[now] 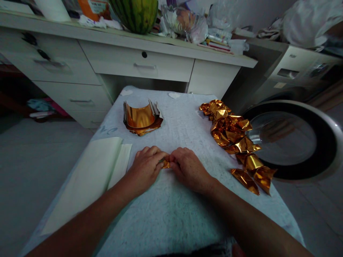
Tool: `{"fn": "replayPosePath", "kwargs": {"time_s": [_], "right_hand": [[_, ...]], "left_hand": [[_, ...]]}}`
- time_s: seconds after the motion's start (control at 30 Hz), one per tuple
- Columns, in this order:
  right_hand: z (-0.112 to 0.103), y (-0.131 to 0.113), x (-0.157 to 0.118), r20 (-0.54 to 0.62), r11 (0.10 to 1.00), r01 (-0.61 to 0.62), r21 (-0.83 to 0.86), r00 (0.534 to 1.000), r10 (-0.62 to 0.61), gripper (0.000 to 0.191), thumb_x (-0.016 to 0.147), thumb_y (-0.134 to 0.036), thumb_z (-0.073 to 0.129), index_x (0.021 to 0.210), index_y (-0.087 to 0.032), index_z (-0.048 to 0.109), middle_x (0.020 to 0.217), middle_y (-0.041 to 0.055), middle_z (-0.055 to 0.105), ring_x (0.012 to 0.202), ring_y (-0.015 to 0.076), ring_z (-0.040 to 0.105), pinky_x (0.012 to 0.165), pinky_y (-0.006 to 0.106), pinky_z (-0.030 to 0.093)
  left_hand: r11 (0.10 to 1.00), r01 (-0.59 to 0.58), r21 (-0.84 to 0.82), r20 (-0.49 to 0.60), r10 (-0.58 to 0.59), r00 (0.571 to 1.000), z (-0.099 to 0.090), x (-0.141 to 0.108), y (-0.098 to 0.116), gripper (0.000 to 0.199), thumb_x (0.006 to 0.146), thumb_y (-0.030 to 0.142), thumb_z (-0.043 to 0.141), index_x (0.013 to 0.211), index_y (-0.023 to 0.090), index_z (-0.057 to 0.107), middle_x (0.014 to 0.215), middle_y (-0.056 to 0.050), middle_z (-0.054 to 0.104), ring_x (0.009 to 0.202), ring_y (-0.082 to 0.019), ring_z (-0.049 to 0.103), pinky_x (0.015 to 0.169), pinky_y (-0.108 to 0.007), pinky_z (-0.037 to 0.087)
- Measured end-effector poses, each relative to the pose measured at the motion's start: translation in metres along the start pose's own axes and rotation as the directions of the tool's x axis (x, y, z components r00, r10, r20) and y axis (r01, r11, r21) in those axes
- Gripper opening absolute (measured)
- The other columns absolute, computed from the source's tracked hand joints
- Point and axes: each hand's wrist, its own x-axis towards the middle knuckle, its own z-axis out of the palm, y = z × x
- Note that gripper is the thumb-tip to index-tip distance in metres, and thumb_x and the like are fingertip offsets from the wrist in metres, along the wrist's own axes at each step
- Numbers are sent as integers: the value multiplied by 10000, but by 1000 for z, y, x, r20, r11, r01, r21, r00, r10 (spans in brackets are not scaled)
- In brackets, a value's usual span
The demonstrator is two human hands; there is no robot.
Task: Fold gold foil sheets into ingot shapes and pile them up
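Note:
My left hand point(148, 165) and my right hand point(188, 167) meet at the middle of the cloth-covered table point(182, 128). Between them they pinch a small piece of gold foil paper point(166, 164), mostly hidden by the fingers. Beyond my left hand lies a curved stack of gold foil sheets point(139, 117), silver on its edges. Along the right side runs a heap of folded gold foil pieces point(230, 132), with one piece point(245, 180) at its near end.
White paper sheets point(85, 178) lie along the table's left side. A white desk point(166, 67) stands behind, bearing a watermelon point(135, 14) and a glass bowl point(184, 21). At the right, a washing machine's open round door point(289, 139) reaches close to the table edge.

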Motion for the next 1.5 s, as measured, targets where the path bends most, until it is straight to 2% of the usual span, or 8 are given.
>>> {"fn": "replayPosePath", "kwargs": {"time_s": [0.17,0.3,0.5,0.7,0.9,1.13,1.37,1.5], "right_hand": [[4,-6,3,-5,994,-86,-67,996,86,79,894,-197,523,857,-180,591,869,44,619,839,188,535,792,327,388],[7,-10,5,-17,985,-127,-116,992,126,94,906,-220,528,854,-179,594,865,49,613,831,195,530,789,336,390],[9,-14,5,-47,976,-133,-172,991,126,137,892,-301,577,889,-165,593,902,73,591,835,211,521,771,349,401],[10,-14,5,-77,976,-154,-153,987,144,174,875,-315,595,946,-158,571,935,79,585,860,222,521,788,364,419],[10,-13,2,-111,980,-174,-94,980,164,342,865,-312,609,1166,-167,532,1079,106,566,989,252,514,866,401,420],[6,-1,-4,-158,968,-213,-128,968,192,571,830,-382,618,1355,-220,460,1282,136,500,1112,311,454,964,484,357],[-6,25,-9,-74,962,-207,-180,978,197,750,845,-528,593,1457,-167,352,1440,179,407,1307,350,357,1069,526,276],[-18,31,-11,9,957,-225,-182,973,230,756,859,-500,601,1487,-198,308,1490,163,361,1361,335,324,1100,525,255]], "left_hand": [[999,39,8,-39,-38,999,-3,-4,-6,299,856,132,503,1073,285,641,1037,-23,576,967,-239,472,853,-403,366],[1000,29,6,-24,-29,999,-3,-4,-8,300,857,138,488,1075,278,639,1037,-26,571,969,-238,468,857,-401,368],[999,33,1,-10,-33,999,-5,-3,-6,232,908,339,524,1091,275,652,1036,-36,579,980,-255,478,876,-424,370],[998,55,9,-20,-54,998,-5,-3,-5,241,891,323,557,1106,276,654,1040,-43,583,978,-262,480,870,-418,375],[999,38,-1,-19,-38,999,-3,-3,-3,261,891,253,557,1128,304,655,1047,-26,599,986,-251,488,875,-412,363],[1000,14,-15,-23,-15,1000,-2,-4,-4,314,879,201,543,1144,321,659,1045,-22,611,981,-243,488,876,-413,368],[999,34,-20,-29,-34,999,-3,-3,-3,325,863,186,541,1132,313,672,1039,-26,611,974,-246,488,886,-420,376],[999,32,-21,-26,-33,999,-3,-3,-4,328,863,194,536,1136,313,674,1045,-28,615,981,-247,493,892,-424,375]]}}
